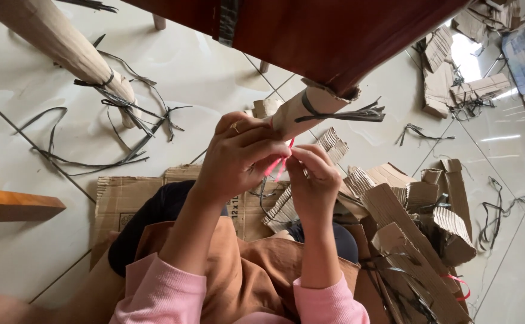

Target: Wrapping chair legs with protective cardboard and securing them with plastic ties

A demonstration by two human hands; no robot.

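Observation:
My left hand (238, 157) and my right hand (312, 175) meet in front of me, both pinching a thin pink plastic strip (279, 165). Just above my fingers is a furniture leg wrapped in brown corrugated cardboard (301, 109), tied near its top with a black strap (340, 114). The leg belongs to a dark red wooden piece (334, 36) overhead. My left hand wears a ring and touches the wrapped leg's lower end.
A second cardboard-wrapped leg (64, 48) with black straps lies at upper left. Cardboard scraps (412, 228) pile at my right; more lie at upper right (454, 84). Flat cardboard (124, 198) lies under my knees. Loose black straps (82, 159) litter the white tiles.

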